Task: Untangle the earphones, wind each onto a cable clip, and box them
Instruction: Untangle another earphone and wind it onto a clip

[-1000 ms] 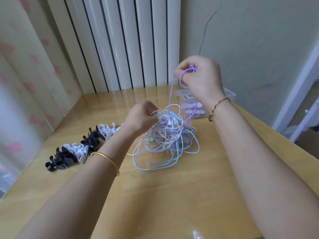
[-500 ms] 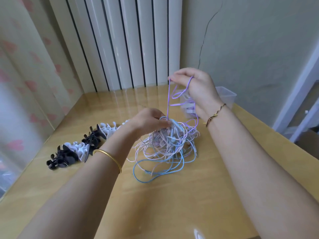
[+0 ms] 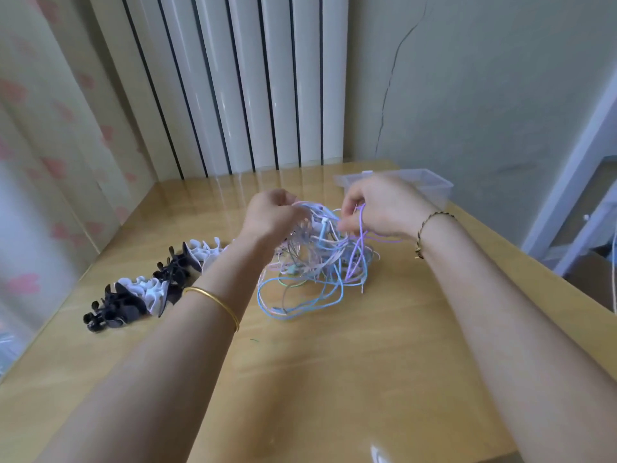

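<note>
Pale wood with a glossy sheen makes up the bench point(image 3: 334, 379), which fills the lower half of the view. Its far edge meets white vertical slats point(image 3: 253, 88) and a cracked grey wall point(image 3: 484, 95). Its left edge runs along a curtain with pink hearts point(image 3: 40, 162), and its right edge slants down past the right forearm. A broad stretch of bare wood shows between the two forearms, on the near side of the cables.

Both forearms reach forward and converge over the middle of the bench. The left hand point(image 3: 272, 215) is knuckles-up, its fingers curled round a bunch of cords at the top of the earphone tangle point(image 3: 310, 272). The right hand point(image 3: 384, 203) arches over the tangle's right side, thumb and fingers pinching a purple cable point(image 3: 358, 248) that loops by the fingers and trails down into the heap.

The tangle is one pile of blue, pink, purple and green cords, its lower loops lying on the wood; how many earphones it holds cannot be told. Left of it, beside the left forearm, lies one row of black and white cable clips point(image 3: 147, 292), too bunched to count. One clear plastic box point(image 3: 430, 185) sits behind the right hand near the far right corner. Each wrist carries one band: a gold bangle point(image 3: 213, 300) on the left and a thin bracelet point(image 3: 430, 225) on the right.
</note>
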Demonstrator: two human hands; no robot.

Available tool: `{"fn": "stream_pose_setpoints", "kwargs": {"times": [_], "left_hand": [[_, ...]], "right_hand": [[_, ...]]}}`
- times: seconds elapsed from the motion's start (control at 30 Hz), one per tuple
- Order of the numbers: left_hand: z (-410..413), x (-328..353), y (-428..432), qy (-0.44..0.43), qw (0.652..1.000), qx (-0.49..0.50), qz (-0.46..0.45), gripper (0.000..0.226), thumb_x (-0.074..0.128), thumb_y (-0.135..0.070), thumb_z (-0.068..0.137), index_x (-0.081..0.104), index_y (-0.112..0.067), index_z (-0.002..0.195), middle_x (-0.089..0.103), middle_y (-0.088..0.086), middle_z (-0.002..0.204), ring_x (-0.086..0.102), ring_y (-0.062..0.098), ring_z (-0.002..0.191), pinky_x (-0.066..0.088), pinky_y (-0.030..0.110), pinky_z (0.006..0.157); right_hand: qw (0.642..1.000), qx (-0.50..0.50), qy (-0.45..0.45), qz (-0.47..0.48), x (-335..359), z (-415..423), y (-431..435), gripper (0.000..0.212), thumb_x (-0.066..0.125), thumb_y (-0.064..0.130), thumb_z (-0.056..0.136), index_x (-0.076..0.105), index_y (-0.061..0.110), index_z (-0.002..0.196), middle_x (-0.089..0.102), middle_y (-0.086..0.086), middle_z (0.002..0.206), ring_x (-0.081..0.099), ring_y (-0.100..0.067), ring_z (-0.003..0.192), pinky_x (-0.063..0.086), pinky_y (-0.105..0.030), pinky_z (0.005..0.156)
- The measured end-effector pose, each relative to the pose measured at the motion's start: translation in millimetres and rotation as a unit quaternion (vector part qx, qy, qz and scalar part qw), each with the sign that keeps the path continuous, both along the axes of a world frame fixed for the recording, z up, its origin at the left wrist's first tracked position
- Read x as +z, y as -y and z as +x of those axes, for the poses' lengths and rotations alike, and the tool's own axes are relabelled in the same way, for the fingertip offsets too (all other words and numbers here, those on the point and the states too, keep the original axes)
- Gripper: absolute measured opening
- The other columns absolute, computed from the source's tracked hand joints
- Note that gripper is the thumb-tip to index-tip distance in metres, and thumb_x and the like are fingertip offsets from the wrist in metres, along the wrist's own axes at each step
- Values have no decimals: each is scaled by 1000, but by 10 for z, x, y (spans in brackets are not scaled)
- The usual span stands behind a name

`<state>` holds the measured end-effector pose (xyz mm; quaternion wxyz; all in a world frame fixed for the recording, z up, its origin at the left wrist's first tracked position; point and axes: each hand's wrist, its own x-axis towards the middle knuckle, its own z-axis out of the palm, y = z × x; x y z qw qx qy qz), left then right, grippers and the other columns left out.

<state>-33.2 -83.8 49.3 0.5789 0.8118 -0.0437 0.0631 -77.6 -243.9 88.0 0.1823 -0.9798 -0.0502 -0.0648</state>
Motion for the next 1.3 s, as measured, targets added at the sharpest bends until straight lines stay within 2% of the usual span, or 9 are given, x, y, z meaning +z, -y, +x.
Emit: {"fn": "stream_pose_setpoints", "kwargs": {"times": [0.13,0.2,0.33,0.53,0.63,0.73,1.03,1.17,1.3], "left_hand": [[-21,-2,52,70,996,30,-48,19,62,3,80,56,-11,69,55,2,65,50,4,50,37,12,46],[-17,-37,43,77,997,-11,-1,16,65,-2,76,60,-16,70,61,1,68,57,14,65,44,23,60],[78,-47,4,99,992,8,76,4,60,-24,62,60,-25,67,69,-6,70,67,22,74,53,40,76],[319,197,42,149,982,105,47,7,51,-24,82,52,-20,76,67,4,84,63,31,89,52,41,79],[456,217,70,129,985,118,10,6,51,-15,85,52,-15,79,57,2,72,63,33,84,51,32,67],[539,114,69,80,991,101,-20,13,51,-17,81,46,-20,69,58,5,74,64,34,80,54,33,66],[668,-170,34,-28,996,72,48,19,48,-3,82,50,-14,67,59,8,64,54,23,60,42,26,57],[704,-70,6,-65,994,84,5,24,46,0,87,48,-11,65,49,4,52,47,17,42,30,15,35],[680,-3,-3,-97,993,38,-47,18,50,3,87,54,-9,74,52,5,59,51,14,46,39,20,45]], "right_hand": [[992,-53,109,31,19,113,15,23,72,21,79,57,25,62,57,9,67,57,-18,74,45,-27,66],[973,-77,198,89,-3,157,-14,17,68,24,80,58,27,68,59,7,76,55,-19,79,42,-29,67],[990,1,119,80,-91,274,-159,21,68,19,77,57,27,61,59,7,74,61,-21,83,48,-29,70],[952,-77,218,198,102,427,-182,14,63,18,79,59,24,68,58,7,76,56,-19,78,41,-27,64],[971,-31,170,164,64,470,-220,25,61,11,75,54,28,57,57,7,68,61,-21,79,51,-31,70],[940,-68,223,248,13,532,-166,23,61,12,76,55,27,61,60,7,73,61,-21,77,50,-31,69],[938,-2,127,323,-106,656,-126,31,66,0,76,61,24,56,62,13,56,57,-9,56,52,-32,63],[890,-37,187,415,-44,688,-108,28,67,4,77,59,25,59,60,4,63,54,-10,60,45,-25,64],[864,-33,183,468,-46,717,-90,24,65,3,80,60,19,63,60,4,65,55,-5,56,45,-17,58]]}}
